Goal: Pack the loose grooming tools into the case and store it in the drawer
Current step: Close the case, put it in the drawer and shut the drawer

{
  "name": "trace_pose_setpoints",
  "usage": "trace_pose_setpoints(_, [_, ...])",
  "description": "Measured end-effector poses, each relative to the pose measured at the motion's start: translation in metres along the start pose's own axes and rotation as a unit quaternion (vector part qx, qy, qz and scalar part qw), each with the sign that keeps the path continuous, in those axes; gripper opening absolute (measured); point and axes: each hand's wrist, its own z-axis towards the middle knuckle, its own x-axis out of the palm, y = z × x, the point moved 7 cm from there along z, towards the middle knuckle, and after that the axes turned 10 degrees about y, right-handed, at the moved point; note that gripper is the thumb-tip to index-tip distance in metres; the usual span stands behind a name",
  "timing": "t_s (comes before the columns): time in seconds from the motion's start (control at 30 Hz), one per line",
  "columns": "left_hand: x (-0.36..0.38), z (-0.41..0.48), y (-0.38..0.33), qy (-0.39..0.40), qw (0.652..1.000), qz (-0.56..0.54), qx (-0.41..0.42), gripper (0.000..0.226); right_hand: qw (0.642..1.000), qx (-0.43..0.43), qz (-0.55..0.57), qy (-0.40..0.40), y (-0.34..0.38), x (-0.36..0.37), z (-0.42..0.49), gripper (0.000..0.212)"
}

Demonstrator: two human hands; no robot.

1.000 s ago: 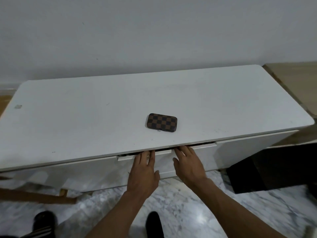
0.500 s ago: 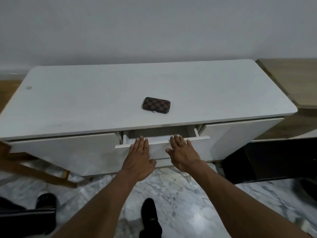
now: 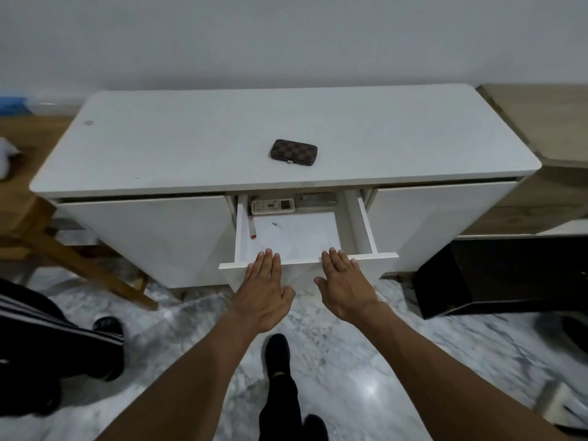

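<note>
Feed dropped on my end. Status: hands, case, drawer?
Grips: left hand and right hand open, fingers at drawer front. The case shut on cabinet top. Drawer out; remote and pen inside.

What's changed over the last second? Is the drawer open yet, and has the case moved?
The drawer slid out toward the person, from barely cracked to wide open, exposing a remote at its back. The left hand and right hand came back with it, fingers straight over its front edge. The case stayed shut on the cabinet top.
</note>
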Motion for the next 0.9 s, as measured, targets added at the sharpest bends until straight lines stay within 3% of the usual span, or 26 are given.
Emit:
trace_pose_setpoints(0.43, [0.019,-0.027,-0.007,0.006,1.0,0.006,-0.006,0.069,1.0,0.009,0.007,0.006,0.003,0.013,-0.027,0.062])
trace_pose_setpoints(0.6, [0.004,-0.025,-0.007,0.008,1.0,0.001,-0.006,0.064,0.999,0.023,-0.017,0.016,0.006,-0.012,-0.021,0.04])
trace_pose_setpoints(0.8, [-0.066,0.003,0.009,-0.128,0.991,-0.025,-0.004,0.059,0.996,0.01,-0.007,-0.086,0.021,-0.093,0.007,0.04])
trace_pose_setpoints(0.9, [-0.111,0.029,0.022,-0.172,0.985,-0.021,-0.001,0.069,0.992,0.003,0.007,-0.128,0.032,-0.137,0.037,0.038])
